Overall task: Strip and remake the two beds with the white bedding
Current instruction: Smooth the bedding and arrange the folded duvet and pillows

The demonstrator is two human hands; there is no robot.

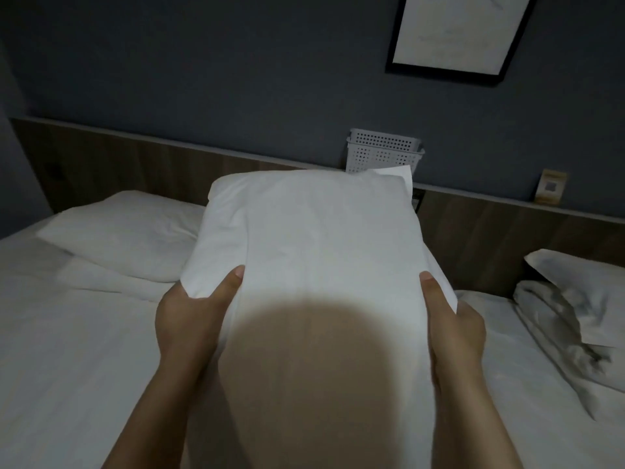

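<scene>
A white pillow (311, 238) in its case is held up in front of me, between the two beds. My left hand (192, 316) grips its left edge, thumb on top. My right hand (449, 330) grips the right edge the same way. A dark round shadow covers the pillow's lower part. The left bed (67, 350) has a white sheet and a second pillow (118, 231) lying near the headboard. The right bed (527, 401) carries a crumpled white duvet (558, 340) and another pillow (588, 292).
A wooden headboard (490, 238) runs behind both beds, with a ledge on top. Two stacked white perforated baskets (385, 154) and a small card (551, 191) stand on that ledge. A black-framed picture (456, 35) hangs on the dark wall.
</scene>
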